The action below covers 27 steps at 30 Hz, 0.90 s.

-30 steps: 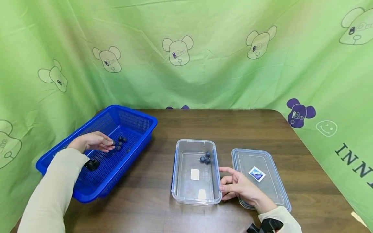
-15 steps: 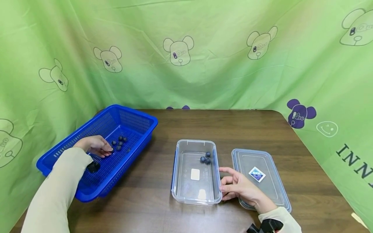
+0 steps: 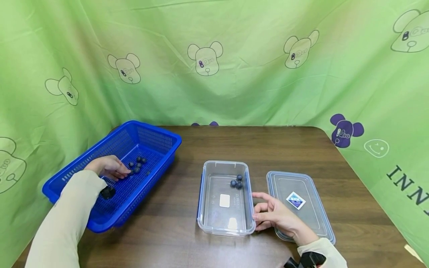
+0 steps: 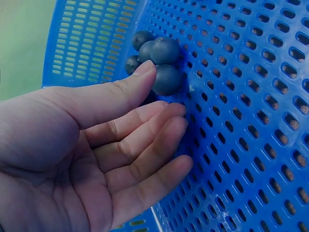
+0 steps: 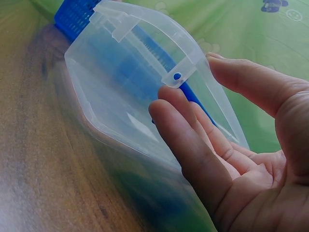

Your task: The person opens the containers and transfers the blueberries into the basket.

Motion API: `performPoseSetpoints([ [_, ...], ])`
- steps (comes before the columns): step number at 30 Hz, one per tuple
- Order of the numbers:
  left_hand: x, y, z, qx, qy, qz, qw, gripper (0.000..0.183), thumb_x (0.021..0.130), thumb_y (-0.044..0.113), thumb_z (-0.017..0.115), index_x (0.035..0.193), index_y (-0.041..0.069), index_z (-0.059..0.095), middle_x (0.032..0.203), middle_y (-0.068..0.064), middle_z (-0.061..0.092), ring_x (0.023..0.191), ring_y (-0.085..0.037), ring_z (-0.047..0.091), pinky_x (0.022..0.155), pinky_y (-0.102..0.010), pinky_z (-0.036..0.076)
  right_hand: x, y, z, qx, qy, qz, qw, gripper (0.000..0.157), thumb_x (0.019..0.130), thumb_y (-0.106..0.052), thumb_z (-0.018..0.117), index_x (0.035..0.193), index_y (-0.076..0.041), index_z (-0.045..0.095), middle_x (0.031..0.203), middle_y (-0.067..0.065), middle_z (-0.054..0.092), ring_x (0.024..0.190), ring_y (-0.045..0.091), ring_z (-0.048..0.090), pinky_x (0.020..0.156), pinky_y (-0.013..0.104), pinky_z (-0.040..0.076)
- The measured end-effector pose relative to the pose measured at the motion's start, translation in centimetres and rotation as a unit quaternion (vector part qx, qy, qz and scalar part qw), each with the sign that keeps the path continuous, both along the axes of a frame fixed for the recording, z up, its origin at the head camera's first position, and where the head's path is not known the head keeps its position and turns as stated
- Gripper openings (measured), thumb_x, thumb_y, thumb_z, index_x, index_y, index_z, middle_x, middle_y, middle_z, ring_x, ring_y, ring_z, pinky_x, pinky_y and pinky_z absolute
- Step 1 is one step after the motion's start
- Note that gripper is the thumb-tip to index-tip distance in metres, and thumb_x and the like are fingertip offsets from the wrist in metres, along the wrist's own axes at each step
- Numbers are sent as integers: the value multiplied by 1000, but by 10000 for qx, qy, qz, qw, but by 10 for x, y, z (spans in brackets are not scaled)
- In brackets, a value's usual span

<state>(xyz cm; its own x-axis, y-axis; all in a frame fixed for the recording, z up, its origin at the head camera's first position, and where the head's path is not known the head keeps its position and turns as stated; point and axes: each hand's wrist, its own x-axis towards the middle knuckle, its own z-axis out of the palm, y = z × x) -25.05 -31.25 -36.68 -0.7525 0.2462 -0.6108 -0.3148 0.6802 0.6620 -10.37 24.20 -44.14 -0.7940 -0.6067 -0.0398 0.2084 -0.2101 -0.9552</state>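
Note:
In the head view my left hand (image 3: 112, 167) reaches down into a blue perforated basket (image 3: 171, 143), its fingertips right at a cluster of blueberries (image 3: 139, 165). The left wrist view has the thumb (image 4: 147, 72) overlapping a blueberry (image 4: 167, 79); the other fingers are loosely bent below, with a gap to the thumb. Part of the cluster is hidden behind the thumb. At centre stands a clear plastic container (image 3: 214, 219) with 3 blueberries (image 3: 239, 185) on its floor. My right hand (image 3: 273, 214) rests against its right wall, thumb near the rim, fingers extended along the side.
A clear lid (image 3: 311, 201) with a blue-and-white sticker lies right of the container, partly behind the right hand. Brown wooden table (image 3: 187, 149) lies between basket and container. A green printed curtain (image 3: 248, 89) hangs behind the table and along both sides.
My left hand has moved nearer to me inside the basket, then slightly right. A blueberry now shows right by its fingertips. The right hand and container have stayed in place.

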Motion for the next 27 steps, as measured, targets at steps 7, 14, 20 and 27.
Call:
performPoseSetpoints([
  [7, -1, 0, 8, -56, 294, 69, 9995, 33, 98, 11, 63, 114, -17, 62, 104, -19, 71, 95, -24, 67, 93, -48, 55, 0, 0, 1, 5, -31, 4, 10000, 74, 90, 8, 63, 141, 17, 10, 92, 5, 68, 75, 20, 71, 68, 38, 62],
  [14, -6, 2, 21, 641, 720, 129, 9953, 49, 102, 13, 57, 133, -23, 44, 117, -17, 68, 105, -21, 66, 98, -43, 53, 0, 0, 1, -2, -41, 8, 10000, 72, 91, 8, 63, 141, 16, 13, 92, 5, 68, 75, 19, 71, 68, 37, 62],
  [20, -10, 21, 34, 1304, 1002, 260, 9860, 49, 104, 5, 49, 140, -24, 31, 116, -7, 67, 97, -8, 67, 92, -31, 56, 0, 0, 1, 1, -47, 6, 10000, 74, 91, 8, 63, 141, 17, 10, 93, 5, 69, 75, 19, 71, 68, 37, 62],
  [27, -9, 64, 43, 1861, 1304, 189, 9737, 46, 103, 0, 49, 140, -22, 33, 120, -13, 63, 97, -7, 65, 94, -31, 55, 0, 1, 1, 12, -32, -5, 10000, 74, 91, 8, 62, 141, 18, 8, 93, 5, 69, 75, 19, 71, 68, 37, 62],
])
